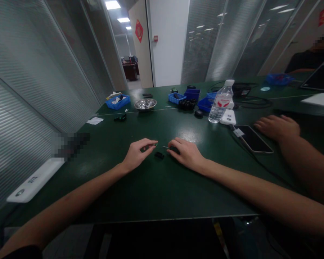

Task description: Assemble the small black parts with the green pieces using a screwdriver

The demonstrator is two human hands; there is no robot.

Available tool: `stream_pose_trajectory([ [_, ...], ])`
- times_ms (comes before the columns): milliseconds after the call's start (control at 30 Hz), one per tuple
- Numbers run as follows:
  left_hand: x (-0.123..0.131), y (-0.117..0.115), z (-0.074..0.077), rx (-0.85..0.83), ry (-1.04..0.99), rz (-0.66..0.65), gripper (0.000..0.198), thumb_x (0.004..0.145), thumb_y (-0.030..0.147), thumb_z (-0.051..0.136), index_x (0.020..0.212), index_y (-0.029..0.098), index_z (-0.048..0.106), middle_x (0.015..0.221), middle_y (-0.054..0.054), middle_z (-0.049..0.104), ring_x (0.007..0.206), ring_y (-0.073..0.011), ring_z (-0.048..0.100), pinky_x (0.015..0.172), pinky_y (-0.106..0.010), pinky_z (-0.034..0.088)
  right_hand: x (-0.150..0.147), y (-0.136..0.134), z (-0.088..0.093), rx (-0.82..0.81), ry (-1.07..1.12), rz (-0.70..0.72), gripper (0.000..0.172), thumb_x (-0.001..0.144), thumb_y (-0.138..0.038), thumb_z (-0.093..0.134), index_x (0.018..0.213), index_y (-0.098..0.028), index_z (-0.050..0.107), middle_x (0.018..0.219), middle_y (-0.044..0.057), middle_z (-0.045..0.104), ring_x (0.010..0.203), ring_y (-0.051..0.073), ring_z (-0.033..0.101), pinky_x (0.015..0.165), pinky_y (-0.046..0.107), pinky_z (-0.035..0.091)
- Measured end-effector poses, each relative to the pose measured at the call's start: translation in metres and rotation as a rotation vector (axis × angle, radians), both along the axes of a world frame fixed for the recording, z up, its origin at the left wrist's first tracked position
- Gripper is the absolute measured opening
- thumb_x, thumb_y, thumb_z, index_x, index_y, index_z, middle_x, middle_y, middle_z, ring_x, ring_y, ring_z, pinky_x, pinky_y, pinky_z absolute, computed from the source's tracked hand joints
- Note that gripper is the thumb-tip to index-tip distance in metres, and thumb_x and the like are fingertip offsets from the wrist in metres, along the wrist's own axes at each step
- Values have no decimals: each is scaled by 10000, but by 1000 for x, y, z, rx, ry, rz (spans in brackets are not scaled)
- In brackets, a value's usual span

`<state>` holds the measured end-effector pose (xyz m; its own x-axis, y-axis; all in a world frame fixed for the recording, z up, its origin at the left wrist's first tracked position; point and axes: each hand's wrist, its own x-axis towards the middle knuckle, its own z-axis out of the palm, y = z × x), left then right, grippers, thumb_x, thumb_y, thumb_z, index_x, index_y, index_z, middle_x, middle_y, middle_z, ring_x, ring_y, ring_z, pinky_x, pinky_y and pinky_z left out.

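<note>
My left hand (137,153) is closed in a pinch over the green table (156,194). Between its thumb and forefinger is a small green piece (155,144), too small to make out fully. Facing it from the right, my right hand (186,153) is closed around a thin metal-tipped tool (165,146), whose slender tip points left toward the green piece, with a gap between them. The tool's other end is hidden in my fingers. A small black part (159,155) lies on the table just below and between both hands.
Farther back stand a metal bowl (145,104), a blue bin (118,102) and several other bins. To the right are a water bottle (221,102), a phone (253,138) with a cable, and another person's hand (279,127). A white power strip (35,181) lies left.
</note>
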<state>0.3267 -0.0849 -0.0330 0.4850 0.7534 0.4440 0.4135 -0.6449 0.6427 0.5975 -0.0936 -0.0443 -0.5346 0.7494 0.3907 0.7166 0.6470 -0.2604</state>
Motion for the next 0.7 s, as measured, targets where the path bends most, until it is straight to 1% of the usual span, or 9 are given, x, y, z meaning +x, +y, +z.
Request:
stream_pose_trajectory([
  [100, -1, -1, 1, 9, 11, 0, 275, 1002, 281, 615, 1249, 206, 709, 1083, -69, 719, 855, -174, 620, 747, -319, 504, -1, 0, 0, 11, -5, 7, 173, 1029, -364, 556, 1122, -224, 593, 1036, 56, 646, 853, 189, 608, 667, 294, 425],
  [200, -1, -1, 0, -3, 6, 6, 288, 998, 284, 622, 1264, 213, 705, 1070, -62, 723, 835, -167, 613, 746, -315, 507, -1, 0, 0, 10, -9, 7, 175, 1028, -367, 560, 1118, -219, 589, 1029, 53, 641, 856, 190, 608, 669, 294, 428],
  [300, -1, -1, -1, -56, -31, 16, 311, 979, 299, 654, 1274, 209, 693, 1076, -62, 725, 856, -167, 628, 758, -310, 523, 0, 0, -1, 5, -8, 11, 179, 1027, -369, 563, 1124, -220, 588, 1034, 55, 642, 859, 190, 610, 664, 291, 426],
  [467, -2, 0, -3, -161, -55, -19, 252, 949, 317, 697, 1161, 183, 723, 1001, -53, 739, 831, -160, 648, 738, -288, 527, 0, 0, -1, 6, -15, 12, 176, 1030, -373, 560, 1117, -222, 583, 1032, 52, 645, 872, 192, 618, 676, 288, 432],
  [567, -2, 0, -2, -208, -31, -84, 243, 943, 310, 705, 1145, 179, 738, 998, -52, 744, 837, -155, 658, 750, -277, 522, -1, 0, -1, 14, -32, 0, 177, 1027, -374, 566, 1117, -223, 581, 1025, 48, 645, 879, 195, 620, 679, 293, 430],
  [633, -2, 0, 0, -238, 13, -166, 235, 950, 305, 694, 1139, 176, 748, 1010, -58, 745, 845, -153, 663, 758, -271, 522, -1, 0, -1, 18, -38, -2, 172, 1029, -371, 562, 1115, -224, 580, 1024, 48, 646, 876, 196, 621, 673, 296, 426],
  [700, -3, 0, 1, -257, 87, -275, 234, 947, 297, 695, 1133, 169, 754, 979, -57, 740, 818, -145, 657, 740, -259, 515, -1, 0, -2, 20, -35, -2, 163, 1031, -368, 558, 1111, -227, 579, 1029, 47, 648, 877, 196, 624, 674, 297, 426],
])
